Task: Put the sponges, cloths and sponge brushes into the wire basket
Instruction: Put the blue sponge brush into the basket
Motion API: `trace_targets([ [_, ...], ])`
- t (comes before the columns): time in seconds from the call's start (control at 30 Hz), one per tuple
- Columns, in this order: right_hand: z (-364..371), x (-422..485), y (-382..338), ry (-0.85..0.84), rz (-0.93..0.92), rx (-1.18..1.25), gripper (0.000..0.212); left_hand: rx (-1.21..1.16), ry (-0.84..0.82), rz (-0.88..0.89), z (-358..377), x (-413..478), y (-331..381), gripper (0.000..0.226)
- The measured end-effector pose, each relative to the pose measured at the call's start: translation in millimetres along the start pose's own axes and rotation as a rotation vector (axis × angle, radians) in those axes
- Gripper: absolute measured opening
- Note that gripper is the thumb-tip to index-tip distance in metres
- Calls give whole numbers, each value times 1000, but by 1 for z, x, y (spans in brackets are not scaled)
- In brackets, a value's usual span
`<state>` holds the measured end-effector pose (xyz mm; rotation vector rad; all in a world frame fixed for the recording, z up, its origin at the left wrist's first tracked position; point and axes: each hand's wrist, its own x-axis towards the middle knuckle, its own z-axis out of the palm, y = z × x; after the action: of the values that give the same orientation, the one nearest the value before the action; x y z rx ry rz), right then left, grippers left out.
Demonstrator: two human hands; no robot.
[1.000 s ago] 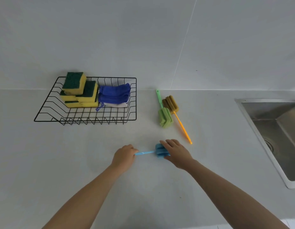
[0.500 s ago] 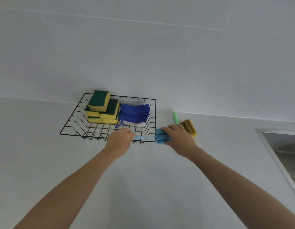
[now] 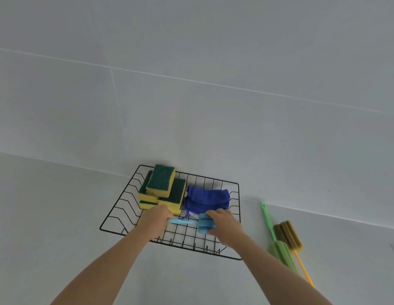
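The blue sponge brush [image 3: 192, 223] was held level over the front half of the wire basket [image 3: 116, 216], left hand [image 3: 155, 219] fingers closed on its handle, right hand [image 3: 224, 225] fingers clamped on its head. It was best lowered flat before the cloths [image 3: 206, 200], clear of the sponges [image 3: 163, 190], and both ends released together.

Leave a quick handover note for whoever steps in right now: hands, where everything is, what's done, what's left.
Left hand grips the handle of the blue sponge brush; right hand holds its foam head, over the front of the wire basket.
Done: yellow-green sponges stacked and blue cloths folded inside the basket.
Left: set the blue brush down, then bring in the green sponge brush and the orange-handled brown one, both on the counter to the right.
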<state>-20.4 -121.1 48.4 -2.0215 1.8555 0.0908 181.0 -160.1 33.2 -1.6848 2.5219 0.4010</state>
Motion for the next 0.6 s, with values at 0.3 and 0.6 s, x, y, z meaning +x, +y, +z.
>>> trace_targets([
  [0.3,28,24,-5,-201,56,25,50,-84,-168,-59,36,25,-19,28],
  [0.6,34,22,-3,-284,68,20,54,-104,-189,-36,38,24,-20,16],
])
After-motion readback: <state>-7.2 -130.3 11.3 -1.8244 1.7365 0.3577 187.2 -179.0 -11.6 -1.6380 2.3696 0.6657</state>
